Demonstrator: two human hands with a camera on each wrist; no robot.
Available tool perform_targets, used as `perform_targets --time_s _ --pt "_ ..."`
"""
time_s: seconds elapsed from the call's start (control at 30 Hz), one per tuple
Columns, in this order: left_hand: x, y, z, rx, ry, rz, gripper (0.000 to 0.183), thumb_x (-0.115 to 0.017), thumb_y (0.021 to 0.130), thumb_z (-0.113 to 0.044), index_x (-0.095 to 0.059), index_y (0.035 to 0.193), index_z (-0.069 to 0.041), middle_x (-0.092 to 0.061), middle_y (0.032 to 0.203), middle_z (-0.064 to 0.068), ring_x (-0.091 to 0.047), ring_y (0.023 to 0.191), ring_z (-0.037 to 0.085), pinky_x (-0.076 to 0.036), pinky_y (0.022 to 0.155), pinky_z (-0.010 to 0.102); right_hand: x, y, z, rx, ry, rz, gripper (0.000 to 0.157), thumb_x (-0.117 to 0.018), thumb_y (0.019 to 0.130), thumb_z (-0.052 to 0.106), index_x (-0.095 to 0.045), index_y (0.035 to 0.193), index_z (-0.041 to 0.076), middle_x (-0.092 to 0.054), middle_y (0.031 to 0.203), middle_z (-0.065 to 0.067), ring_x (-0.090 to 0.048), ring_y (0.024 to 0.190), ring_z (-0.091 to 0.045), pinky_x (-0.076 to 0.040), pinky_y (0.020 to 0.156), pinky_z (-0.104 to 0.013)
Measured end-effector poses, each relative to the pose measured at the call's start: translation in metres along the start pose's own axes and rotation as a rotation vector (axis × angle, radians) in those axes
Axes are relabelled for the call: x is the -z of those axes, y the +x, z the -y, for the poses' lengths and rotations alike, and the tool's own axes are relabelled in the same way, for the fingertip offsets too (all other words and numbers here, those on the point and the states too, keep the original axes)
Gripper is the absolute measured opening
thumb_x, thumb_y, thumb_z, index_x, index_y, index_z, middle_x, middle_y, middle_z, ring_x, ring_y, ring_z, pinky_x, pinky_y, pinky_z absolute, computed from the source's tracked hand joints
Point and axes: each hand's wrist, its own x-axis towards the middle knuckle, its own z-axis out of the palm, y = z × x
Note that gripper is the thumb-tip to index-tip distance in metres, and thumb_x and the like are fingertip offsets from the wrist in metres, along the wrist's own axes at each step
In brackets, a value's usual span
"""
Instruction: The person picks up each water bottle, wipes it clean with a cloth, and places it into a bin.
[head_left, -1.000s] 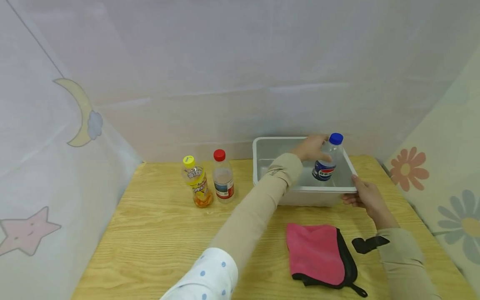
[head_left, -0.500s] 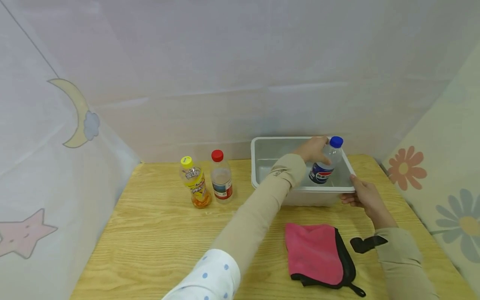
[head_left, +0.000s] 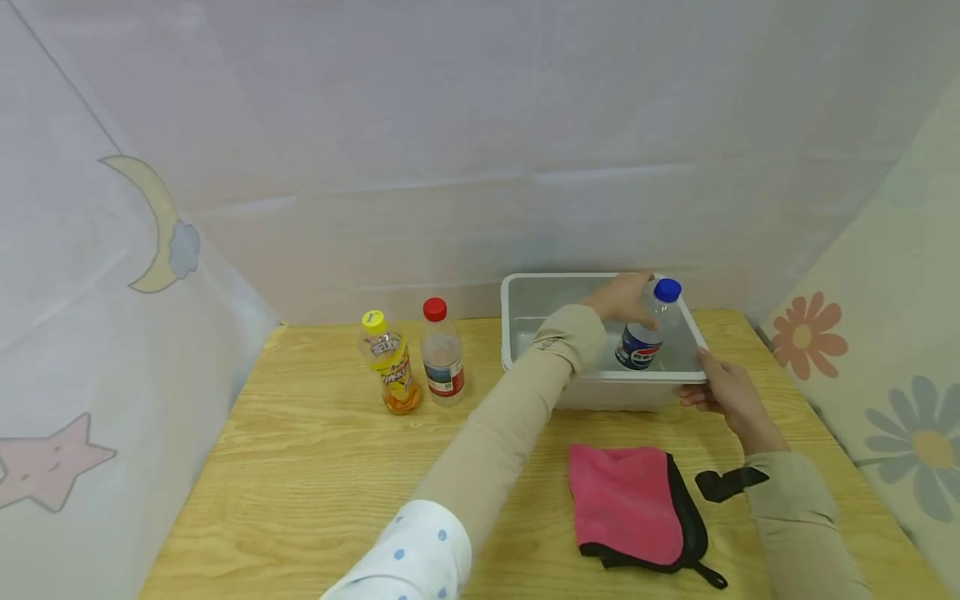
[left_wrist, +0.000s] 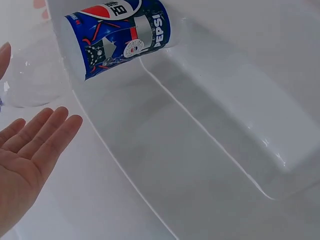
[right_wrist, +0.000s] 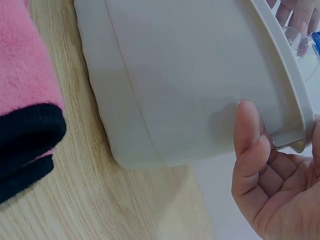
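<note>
Right hand [head_left: 731,396] pinches the bin's [head_left: 615,395] near right corner; left hand [head_left: 622,298], wide, flanks a bottle [left_wrist: 117,37] I read as "PEPSI", its cap [head_left: 667,290] mostly cropped from left wrist view.

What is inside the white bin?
A Pepsi bottle, its upper part beside the left hand. In the head view, the left sleeve hides some space inside the bin.

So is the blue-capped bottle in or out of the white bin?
In: the head view shows the bottle with its label inside the white bin. Whether it touches the bottom, I cannot tell.
</note>
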Motion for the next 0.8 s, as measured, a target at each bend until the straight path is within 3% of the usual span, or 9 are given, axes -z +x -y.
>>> perform_targets --time_s 0.2,0.5,0.8 --pt "0.010 -0.005 0.010 0.012 -0.101 -0.008 0.081 -0.075 0.076 -0.033 -0.032 0.142 -0.013 -0.043 0.138 -0.001 -0.043 0.123 0.009 -0.038 0.094 0.016 0.001 0.008 0.002 0.006 -0.011 0.003 0.076 -0.026 0.097 0.049 -0.034 0.121 -0.023 -0.066 0.064 0.008 -0.064 0.058 -0.007 -0.053 0.053 -0.024" --pt "0.021 -0.022 0.020 -0.081 -0.261 -0.052 0.072 -0.072 0.080 -0.030 -0.035 0.138 -0.011 -0.045 0.136 0.007 -0.049 0.118 0.017 -0.042 0.091 0.018 0.010 0.022 0.000 -0.014 0.030 0.041 0.073 -0.028 0.097 0.048 -0.036 0.120 -0.021 -0.067 0.065 0.006 -0.065 0.059 -0.009 -0.054 0.057 -0.025" --pt "0.020 -0.044 0.036 -0.121 -0.349 -0.125 0.073 -0.071 0.081 -0.030 -0.034 0.140 -0.012 -0.044 0.137 0.003 -0.047 0.120 0.016 -0.042 0.092 0.020 0.014 0.034 0.000 -0.045 0.086 0.053 0.082 -0.029 0.095 0.052 -0.026 0.128 -0.022 -0.067 0.066 0.005 -0.066 0.061 -0.011 -0.055 0.058 -0.026"
